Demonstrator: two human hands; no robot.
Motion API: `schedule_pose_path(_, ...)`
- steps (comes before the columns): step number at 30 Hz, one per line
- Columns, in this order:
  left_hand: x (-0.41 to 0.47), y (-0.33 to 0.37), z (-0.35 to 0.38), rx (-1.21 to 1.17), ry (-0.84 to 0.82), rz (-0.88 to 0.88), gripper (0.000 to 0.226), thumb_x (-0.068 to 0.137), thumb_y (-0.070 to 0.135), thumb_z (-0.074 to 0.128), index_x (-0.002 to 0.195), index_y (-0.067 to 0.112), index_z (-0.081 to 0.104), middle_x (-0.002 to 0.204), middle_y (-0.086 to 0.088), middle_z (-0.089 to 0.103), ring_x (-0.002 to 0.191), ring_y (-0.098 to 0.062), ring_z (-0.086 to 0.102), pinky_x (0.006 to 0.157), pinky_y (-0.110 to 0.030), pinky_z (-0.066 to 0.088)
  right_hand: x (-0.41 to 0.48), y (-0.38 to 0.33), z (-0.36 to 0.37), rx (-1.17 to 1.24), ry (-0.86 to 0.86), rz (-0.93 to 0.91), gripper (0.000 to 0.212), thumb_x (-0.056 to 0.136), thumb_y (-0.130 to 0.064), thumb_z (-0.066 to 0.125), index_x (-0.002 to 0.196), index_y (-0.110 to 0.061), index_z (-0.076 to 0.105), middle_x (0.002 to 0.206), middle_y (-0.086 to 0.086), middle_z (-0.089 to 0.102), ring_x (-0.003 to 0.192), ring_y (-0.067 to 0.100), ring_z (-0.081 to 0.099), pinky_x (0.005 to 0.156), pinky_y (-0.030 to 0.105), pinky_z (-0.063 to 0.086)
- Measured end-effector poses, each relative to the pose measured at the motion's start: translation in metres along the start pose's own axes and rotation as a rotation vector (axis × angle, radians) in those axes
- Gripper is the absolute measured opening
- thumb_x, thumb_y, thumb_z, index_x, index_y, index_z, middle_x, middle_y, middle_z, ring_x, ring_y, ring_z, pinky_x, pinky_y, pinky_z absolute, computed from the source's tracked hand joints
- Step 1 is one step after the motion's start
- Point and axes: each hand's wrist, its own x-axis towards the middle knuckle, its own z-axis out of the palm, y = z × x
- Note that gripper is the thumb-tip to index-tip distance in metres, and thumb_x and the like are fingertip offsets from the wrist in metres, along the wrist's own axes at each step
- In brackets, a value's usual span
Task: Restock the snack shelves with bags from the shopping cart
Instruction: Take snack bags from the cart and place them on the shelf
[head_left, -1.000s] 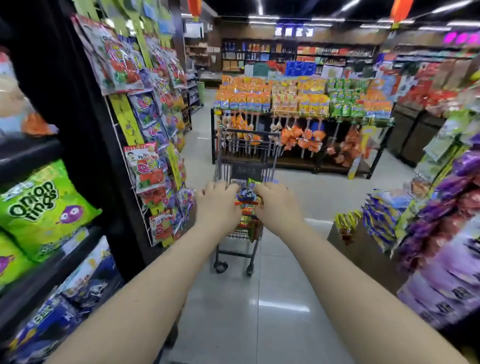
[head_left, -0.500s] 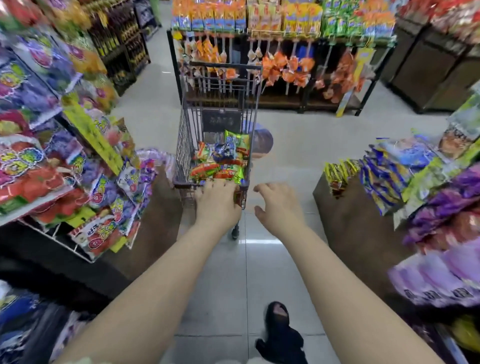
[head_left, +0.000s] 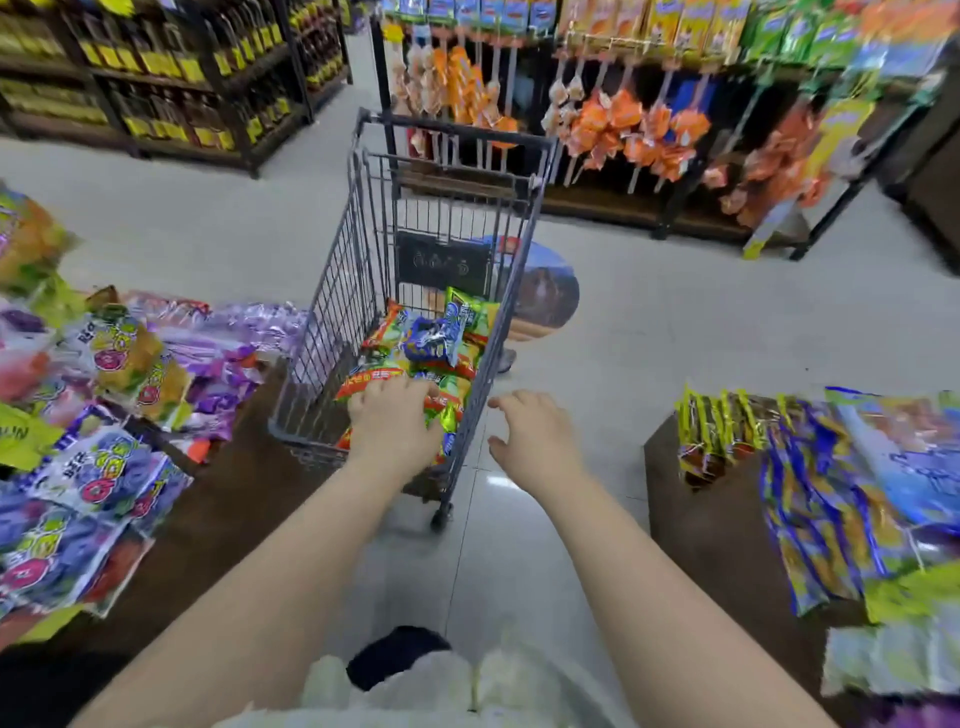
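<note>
Cart, one, left grip spread flat on its bags, right grip relaxed, empty

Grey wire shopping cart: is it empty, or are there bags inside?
Not empty. Colourful snack bags lie low in the grey wire shopping cart; the left hand reaches over them.

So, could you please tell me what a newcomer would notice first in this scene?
The grey wire shopping cart stands mid-aisle in the centre, with bright snack bags piled in its bottom and the left hand laid on them. The right hand hovers open just right of the cart, holding nothing. Behind the cart, orange packets hang in rows on a rack.
</note>
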Motion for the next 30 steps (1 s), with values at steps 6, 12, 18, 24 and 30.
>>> schedule_pose_path(6,0.089,0.0,0.019,-0.042,-0.035,-0.109,0.039,0.082,0.038,0.062,0.121,0.033,0.059,0.12,0.004,0.06,0.116,-0.026,0.051,0.095,-0.043,0.039,0.103,0.022,0.008,0.015,-0.066,-0.118,0.045,0.087,-0.028,0.061,0.131,-0.022,0.052,0.124,0.002,0.056,0.117,0.029,0.048,0.096,0.04,0.041)
schedule_pose_path(12,0.202,-0.017,0.028,-0.087,-0.087,-0.219,0.037,0.085,0.036,0.061,0.122,0.032,0.059,0.119,0.0,0.06,0.117,-0.029,0.05,0.097,-0.045,0.039,0.22,0.037,0.012,-0.011,-0.158,-0.165,0.044,0.087,-0.028,0.061,0.13,-0.022,0.052,0.127,0.002,0.055,0.119,0.026,0.047,0.097,0.039,0.04)
schedule_pose_path(18,0.275,-0.034,0.046,-0.125,-0.138,-0.322,0.041,0.087,0.036,0.06,0.127,0.032,0.056,0.123,-0.003,0.059,0.119,-0.031,0.049,0.097,-0.047,0.038,0.316,0.036,0.027,-0.05,-0.272,-0.238,0.047,0.086,-0.025,0.063,0.132,-0.022,0.051,0.131,0.004,0.054,0.12,0.027,0.046,0.099,0.039,0.042)
schedule_pose_path(24,0.317,-0.047,0.076,-0.169,-0.215,-0.46,0.039,0.088,0.035,0.059,0.127,0.031,0.055,0.123,-0.003,0.059,0.121,-0.031,0.049,0.1,-0.048,0.038,0.396,0.041,0.061,-0.015,-0.433,-0.28,0.045,0.087,-0.021,0.06,0.131,-0.021,0.052,0.132,0.003,0.054,0.123,0.026,0.046,0.1,0.041,0.043)
schedule_pose_path(30,0.363,-0.057,0.127,-0.227,-0.361,-0.673,0.03,0.088,0.028,0.057,0.118,0.029,0.057,0.123,-0.004,0.059,0.119,-0.03,0.047,0.096,-0.045,0.036,0.482,0.05,0.111,-0.036,-0.637,-0.337,0.044,0.085,-0.023,0.066,0.128,-0.02,0.055,0.128,0.005,0.057,0.12,0.028,0.05,0.096,0.042,0.047)
